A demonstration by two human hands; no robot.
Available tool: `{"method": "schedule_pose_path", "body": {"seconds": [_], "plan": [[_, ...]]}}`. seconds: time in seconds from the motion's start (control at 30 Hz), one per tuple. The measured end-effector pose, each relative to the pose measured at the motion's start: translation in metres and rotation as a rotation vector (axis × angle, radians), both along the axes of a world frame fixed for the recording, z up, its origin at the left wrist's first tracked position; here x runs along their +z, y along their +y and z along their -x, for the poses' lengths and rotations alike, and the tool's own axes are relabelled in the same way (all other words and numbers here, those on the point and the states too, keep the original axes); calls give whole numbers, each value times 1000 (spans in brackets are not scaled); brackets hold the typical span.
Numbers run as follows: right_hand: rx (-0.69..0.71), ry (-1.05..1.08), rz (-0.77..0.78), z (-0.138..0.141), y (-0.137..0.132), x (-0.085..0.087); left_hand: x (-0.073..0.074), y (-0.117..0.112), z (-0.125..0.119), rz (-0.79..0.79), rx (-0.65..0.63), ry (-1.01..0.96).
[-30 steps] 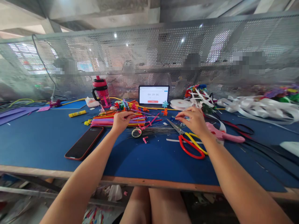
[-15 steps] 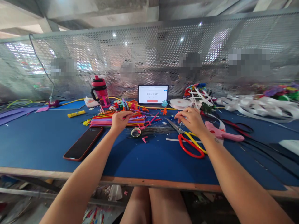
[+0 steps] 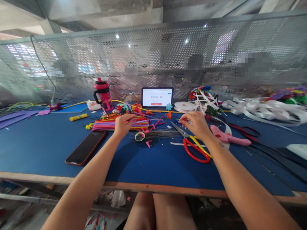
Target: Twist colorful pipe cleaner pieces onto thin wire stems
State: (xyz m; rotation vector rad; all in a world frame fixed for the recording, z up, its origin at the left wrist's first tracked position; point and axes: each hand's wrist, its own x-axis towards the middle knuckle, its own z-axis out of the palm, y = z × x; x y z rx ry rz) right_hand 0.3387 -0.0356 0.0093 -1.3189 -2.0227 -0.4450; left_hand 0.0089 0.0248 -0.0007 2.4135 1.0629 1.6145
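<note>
My left hand (image 3: 124, 124) is closed in a pinch at the right part of a bundle of coloured pipe cleaners (image 3: 107, 125). Whatever lies between its fingertips is too small to make out. My right hand (image 3: 195, 123) is also pinched, just above the blades of the scissors (image 3: 195, 150) with red and yellow handles; its fingertips hide anything they hold. Between the hands lie thin dark wires (image 3: 160, 134), a roll of tape (image 3: 139, 136) and small pink twisted pieces (image 3: 148, 143). An orange flower-like piece (image 3: 168, 114) and a teal one (image 3: 169, 106) stand behind.
A phone (image 3: 85, 147) lies left, near a yellow tube (image 3: 78, 117) and a pink bottle (image 3: 103, 95). A tablet (image 3: 157, 97) showing a timer stands at the back. To the right are a pink glue gun (image 3: 227, 136), cables and white ribbon (image 3: 266, 110). A perforated metal screen (image 3: 153, 57) closes the back.
My right hand has shifted very slightly to the left and down. My left hand stays in place. The timer goes from 00:29:05 to 00:29:06.
</note>
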Motion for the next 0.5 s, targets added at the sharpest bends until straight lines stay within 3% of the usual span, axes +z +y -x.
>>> {"method": "schedule_pose_path", "body": {"seconds": [0.5], "plan": [[0,-14,38,-1,0,1,-1,1,0,-17,8,15]]}}
